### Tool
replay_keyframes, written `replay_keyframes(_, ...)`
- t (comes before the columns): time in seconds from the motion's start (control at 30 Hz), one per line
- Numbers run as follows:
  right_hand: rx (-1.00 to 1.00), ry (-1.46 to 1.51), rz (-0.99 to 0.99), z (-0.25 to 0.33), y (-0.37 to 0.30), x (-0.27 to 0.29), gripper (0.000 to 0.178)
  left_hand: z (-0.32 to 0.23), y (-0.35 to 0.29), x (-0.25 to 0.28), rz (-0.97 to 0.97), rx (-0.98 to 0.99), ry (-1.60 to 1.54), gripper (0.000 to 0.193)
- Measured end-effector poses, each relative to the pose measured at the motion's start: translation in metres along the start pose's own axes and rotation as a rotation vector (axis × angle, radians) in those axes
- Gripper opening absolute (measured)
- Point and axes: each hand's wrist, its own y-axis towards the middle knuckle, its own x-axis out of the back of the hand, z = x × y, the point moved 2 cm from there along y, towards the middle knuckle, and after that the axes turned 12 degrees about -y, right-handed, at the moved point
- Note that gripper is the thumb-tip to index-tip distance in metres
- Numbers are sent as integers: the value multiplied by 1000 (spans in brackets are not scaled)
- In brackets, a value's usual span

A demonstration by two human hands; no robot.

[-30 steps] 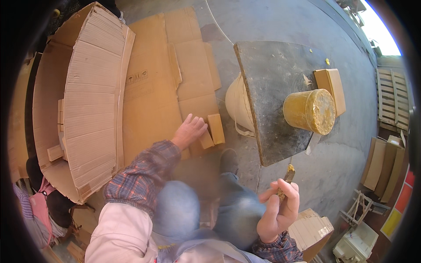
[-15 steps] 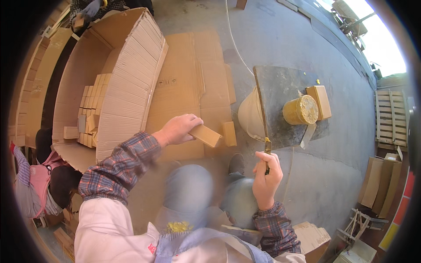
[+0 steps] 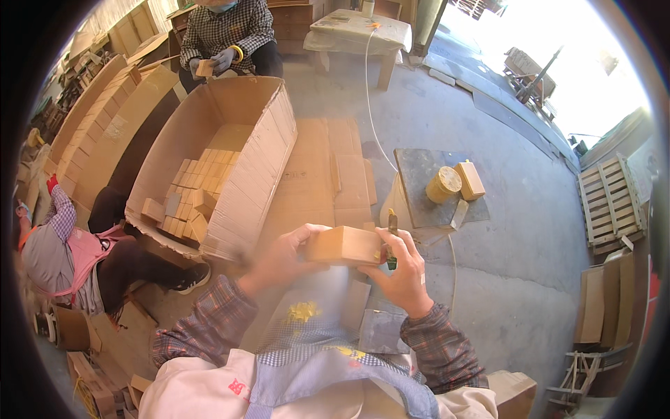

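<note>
Between my hands, in front of my chest, is a tan wooden block. My left hand grips its left end, a little blurred. The thumb and fingers of my right hand touch its right end. That same hand also holds a narrow putty knife, upright, stained yellow. Further off to the right, a tub of yellow paste stands on a dark board, with another wooden block beside it. Yellow smears mark my apron.
A large open cardboard box at left contains rows of wooden blocks. Flattened cardboard covers floor beside it. One co-worker sits behind the box, another at left. A pale hose crosses the floor; a pallet stands right.
My hands have come together at the block, which is raised and turned; the right hand now touches it too. My view has tilted up, showing more of the co-worker behind the box.
</note>
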Motion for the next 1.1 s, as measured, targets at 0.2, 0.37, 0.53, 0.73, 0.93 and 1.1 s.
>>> replay_keyframes(0.2,-65,154,31,28,-20,13,56,-24,-23,-10,19,-70,142,64)
replay_keyframes(0.37,-2,215,-23,37,-30,14,58,-41,-31,-22,14,-137,273,64)
replay_keyframes(0.53,-58,284,18,38,-39,9,53,-43,-35,-35,40,-102,-44,67)
replay_keyframes(0.73,-25,323,36,43,-42,3,58,-37,-48,-35,13,26,-144,68)
replay_keyframes(0.93,-173,421,140,42,-55,7,41,-27,-61,-31,-19,39,-98,66)
replay_keyframes(1.1,-565,942,361,33,-82,11,27,-11,-69,-31,-36,37,-74,63)
